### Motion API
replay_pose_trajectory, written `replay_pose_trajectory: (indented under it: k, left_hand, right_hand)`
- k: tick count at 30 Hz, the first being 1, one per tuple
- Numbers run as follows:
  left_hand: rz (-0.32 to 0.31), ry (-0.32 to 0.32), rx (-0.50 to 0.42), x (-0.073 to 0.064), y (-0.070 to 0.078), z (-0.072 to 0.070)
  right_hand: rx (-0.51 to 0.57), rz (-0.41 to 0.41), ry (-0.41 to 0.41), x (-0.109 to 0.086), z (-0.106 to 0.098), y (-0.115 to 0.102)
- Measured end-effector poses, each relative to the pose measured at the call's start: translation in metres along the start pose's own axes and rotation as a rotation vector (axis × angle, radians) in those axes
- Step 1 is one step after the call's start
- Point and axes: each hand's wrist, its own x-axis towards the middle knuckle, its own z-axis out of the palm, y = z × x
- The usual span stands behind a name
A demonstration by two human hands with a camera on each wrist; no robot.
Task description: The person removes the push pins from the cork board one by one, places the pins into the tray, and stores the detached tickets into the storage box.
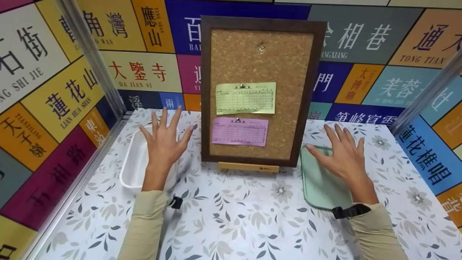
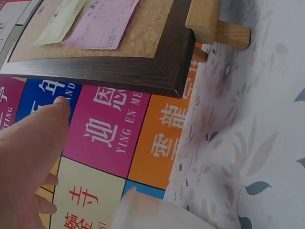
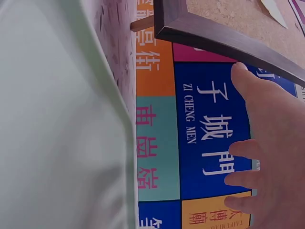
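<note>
A: Begin with the head view. State the condition of the hands.

B: The left hand (image 1: 162,144) is spread wide over the white, deep-walled, rectangular tray (image 1: 134,169). The right hand (image 1: 344,159) is likewise spread over the pale green, round-cornered, rimmed tray (image 1: 321,191). Neither holds anything.

A: Why this layout?

B: The cork board with a dark brown wooden frame (image 1: 288,108) stands between the trays. Presumably each hand can thus reach its own tray without crossing the board face. The pale wooden stand (image 1: 249,167) sits under the lower frame edge, keeping the board raised and facing the person.

A: And the paper?

B: The yellow-green printed slip (image 1: 246,101) is fixed above the purple printed slip (image 1: 240,133). Each is fastened at its top edge, apparently so that the printed lines stay uncovered. The fastener type is too small to confirm.

A: Proceed to the left wrist view.

B: The left hand's fingertips lie apart from the frame. Part of the white tray shows at the bottom; no contact is visible.

A: Right wrist view?

B: The green tray fills the left side. The right hand lies apart from it, fingers extended and unloaded. Whether the thumb touches the frame, I cannot tell.
</note>
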Motion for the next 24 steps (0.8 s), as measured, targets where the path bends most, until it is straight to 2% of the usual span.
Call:
replay_pose_trajectory:
  k: [6,14,20,24]
  left_hand:
    - [0.064,0.107,-0.015,0.0,0.01,-0.004]
    - [0.175,0.234,-0.123,-0.002,0.026,-0.005]
    - [0.232,0.262,-0.172,-0.005,0.04,-0.007]
    - [0.229,0.237,-0.209,-0.009,0.048,-0.007]
  right_hand:
    - [0.03,-0.034,0.103,0.0,-0.002,-0.006]
    - [0.099,-0.063,0.27,-0.001,-0.004,-0.016]
    - [0.154,-0.069,0.36,-0.001,-0.004,-0.021]
    - [0.168,-0.078,0.378,-0.001,-0.003,-0.024]
